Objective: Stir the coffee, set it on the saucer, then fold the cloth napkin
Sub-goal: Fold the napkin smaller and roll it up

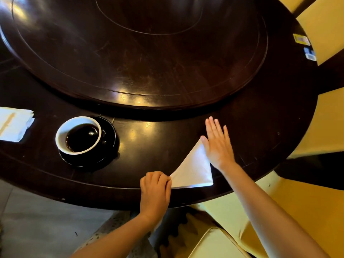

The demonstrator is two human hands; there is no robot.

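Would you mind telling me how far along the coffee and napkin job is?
Done: the cup of coffee sits on the saucer. In hand: the napkin is a triangle; the left hand pinches a corner, the right hand lies flat at its edge. Left: any remaining folds.

White cup (79,135) of dark coffee (81,137), upright on black saucer (109,135), left on bench. White cloth napkin (193,169) folded into flat triangle near front edge, right of saucer.
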